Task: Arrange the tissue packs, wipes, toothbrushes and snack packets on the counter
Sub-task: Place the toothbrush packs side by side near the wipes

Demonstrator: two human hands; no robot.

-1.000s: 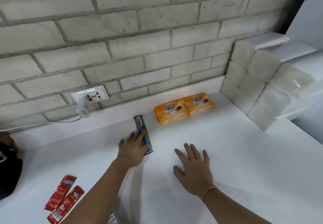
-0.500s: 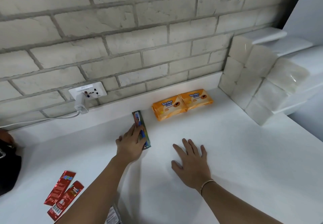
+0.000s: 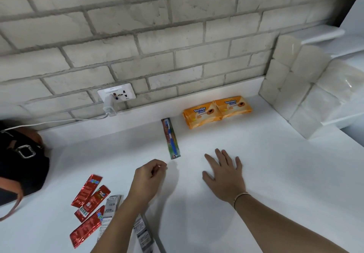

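Observation:
A packaged blue toothbrush [image 3: 171, 138] lies lengthwise on the white counter [image 3: 275, 174], its far end near the back ledge. Right of it lie two orange wipes packs [image 3: 216, 110] side by side. White tissue packs [image 3: 301, 87] are stacked at the far right. My left hand [image 3: 148, 179] hovers just short of the toothbrush, fingers curled loosely, holding nothing. My right hand [image 3: 224, 175] rests flat on the counter, fingers spread. Red snack packets [image 3: 88, 203] and grey packaged toothbrushes [image 3: 110, 211] lie at the lower left, partly under my left forearm.
A wall socket [image 3: 117, 95] with a white charger and cable sits on the brick wall at the left. A black bag [image 3: 21, 166] with a buckle and strap lies at the counter's left edge. White shelves stand behind the tissue stack.
My left hand let go of the blue toothbrush and drew back toward me with fingers curled. The toothbrush stays where it lay. My right hand has kept its place.

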